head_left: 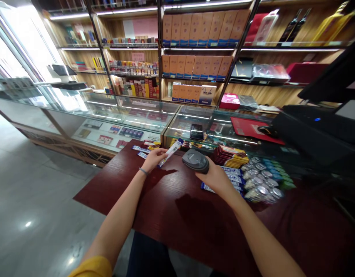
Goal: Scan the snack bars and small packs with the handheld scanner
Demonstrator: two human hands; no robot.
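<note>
My left hand (153,158) is closed around a long, thin blue-and-white packet (171,151), holding it slanted above the dark red wooden counter (166,207). My right hand (215,177) grips a dark grey handheld barcode scanner (196,160), whose head faces the packet from the right. The two hands are a short way apart. A thin band circles my left wrist.
More blue-and-white packets (140,151) lie on the counter by the left hand. To the right sit a stack of red-and-gold bars (230,155), more blue packets and several foil-topped cups (261,181). A black phone (196,132) rests on the glass display case (131,111). A black monitor stands at far right.
</note>
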